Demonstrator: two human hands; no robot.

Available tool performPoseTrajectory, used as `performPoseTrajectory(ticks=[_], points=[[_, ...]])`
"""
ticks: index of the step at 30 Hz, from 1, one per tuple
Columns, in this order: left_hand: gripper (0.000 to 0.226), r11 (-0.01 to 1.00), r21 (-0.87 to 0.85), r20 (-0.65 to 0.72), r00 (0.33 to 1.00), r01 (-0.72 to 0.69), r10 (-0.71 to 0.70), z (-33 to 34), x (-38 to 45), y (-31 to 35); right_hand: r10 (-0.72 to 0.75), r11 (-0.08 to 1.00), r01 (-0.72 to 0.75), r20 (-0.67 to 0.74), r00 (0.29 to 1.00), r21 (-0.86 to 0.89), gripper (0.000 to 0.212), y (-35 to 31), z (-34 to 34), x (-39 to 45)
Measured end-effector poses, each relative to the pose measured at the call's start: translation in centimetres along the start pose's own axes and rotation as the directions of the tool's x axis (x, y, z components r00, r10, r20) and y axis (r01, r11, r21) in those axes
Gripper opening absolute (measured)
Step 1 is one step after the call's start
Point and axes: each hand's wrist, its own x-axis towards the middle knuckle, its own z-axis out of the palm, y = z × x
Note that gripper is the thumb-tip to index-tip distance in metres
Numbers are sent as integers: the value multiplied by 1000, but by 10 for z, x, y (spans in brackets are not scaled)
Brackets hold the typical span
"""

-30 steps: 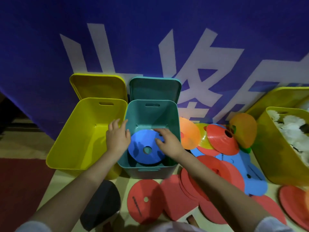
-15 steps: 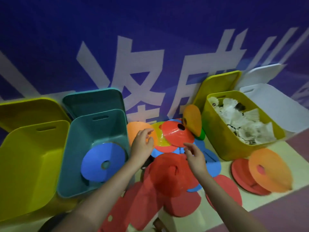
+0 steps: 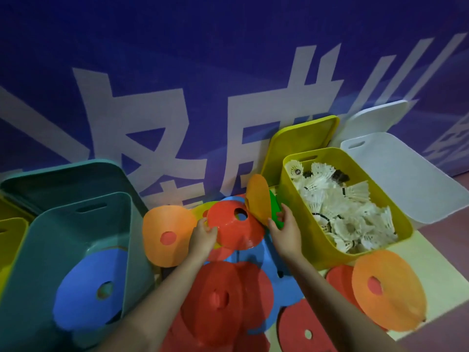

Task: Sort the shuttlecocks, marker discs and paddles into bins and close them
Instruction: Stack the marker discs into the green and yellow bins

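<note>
A red marker disc (image 3: 234, 228) lies on top of the disc pile between the bins. My left hand (image 3: 201, 238) grips its left rim. To its right, my right hand (image 3: 285, 233) pinches the edge of a green disc (image 3: 276, 212), which stands behind an upright orange disc (image 3: 256, 198) leaning on the yellow bin (image 3: 319, 252). That bin is full of white shuttlecocks (image 3: 342, 212). A blue disc (image 3: 86, 290) lies inside the open teal bin (image 3: 76, 232) at the left. No paddle is in view.
Several loose discs cover the floor: orange (image 3: 165, 237), red (image 3: 223, 295), blue (image 3: 253, 257), orange (image 3: 388, 288). A white bin (image 3: 406, 179) stands at the right and another yellow bin (image 3: 10, 240) at the far left. Bin lids lean against the blue banner wall.
My view has swung right. Both hands left the teal bin, where the blue disc stays, and moved onto the disc pile; the left took hold of the red disc, the right the green one.
</note>
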Motion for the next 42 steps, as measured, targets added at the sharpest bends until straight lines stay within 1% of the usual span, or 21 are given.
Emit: performPoseTrajectory(ticks=[3, 5, 7, 9, 11, 12, 13, 16, 20, 22, 24, 26, 29, 31, 32, 33, 35, 37, 38, 39, 42], points=[[61, 995, -37, -27, 996, 88, -89, 19, 16, 5, -45, 999, 46, 48, 998, -11, 66, -7, 16, 26], [67, 990, -40, -89, 986, 137, -140, 28, 26, 5, -103, 994, 104, 104, 989, -12, 61, -6, 26, 41], [71, 982, -54, -135, 973, 181, -187, 33, 31, 3, -158, 987, 160, 124, 980, -11, 54, -3, 32, 49], [76, 973, -97, -137, 966, 207, -219, 39, 42, -9, -226, 974, 227, 83, 971, -5, 46, -1, 34, 54], [88, 959, -173, -133, 960, 224, -248, 44, 53, -22, -306, 952, 307, 34, 951, -7, 41, 5, 29, 54], [87, 951, -214, -134, 958, 221, -253, 45, 53, -21, -338, 941, 338, 19, 941, -15, 41, 8, 24, 53], [79, 946, -248, -129, 960, 210, -247, 45, 51, -17, -354, 935, 354, 16, 935, -21, 40, 11, 19, 51], [49, 946, -303, -112, 981, 116, -157, 44, 39, 6, -320, 946, 321, 22, 947, -33, 37, 23, 2, 42], [12, 957, -290, -84, 995, 26, -52, 46, 26, 26, -245, 969, 243, -39, 969, -47, 37, 38, -11, 23], [4, 951, -307, -119, 993, -28, -10, 41, 16, 40, -228, 973, 225, -62, 972, -44, 37, 37, -16, 14], [9, 944, -290, -220, 971, -157, 94, 27, 4, 55, -269, 963, 268, -52, 962, -35, 37, 31, -23, 6], [23, 922, -208, -307, 916, -328, 256, 6, -8, 64, -375, 925, 373, -21, 927, -66, 38, 25, -30, -2], [36, 821, 62, -349, 758, -567, 550, -27, -32, 59, -518, 836, 528, 102, 849, -149, 41, 23, -32, -17], [36, 720, 202, -294, 661, -664, 691, -44, -49, 43, -597, 760, 628, 200, 777, -169, 42, 33, -27, -33], [35, 670, 250, -248, 622, -699, 742, -48, -57, 32, -615, 739, 653, 229, 754, -165, 42, 43, -23, -41], [34, 630, 282, -192, 601, -723, 776, -51, -62, 18, -613, 740, 654, 243, 752, -157, 41, 55, -20, -49], [34, 592, 309, -81, 600, -744, 796, -51, -71, -12, -546, 793, 590, 253, 799, -154, 40, 77, -14, -65], [33, 594, 308, 4, 626, -743, 780, -45, -80, -42, -460, 850, 502, 238, 855, -160, 33, 90, -10, -79], [32, 606, 303, 34, 644, -735, 764, -41, -85, -55, -419, 879, 454, 222, 881, -143, 31, 91, -9, -86], [31, 622, 299, 60, 665, -723, 744, -38, -88, -66, -380, 905, 410, 213, 900, -115, 34, 93, -8, -92], [35, 703, 310, 99, 757, -640, 646, -32, -95, -87, -294, 949, 312, 226, 929, -48, 43, 95, -8, -108]])
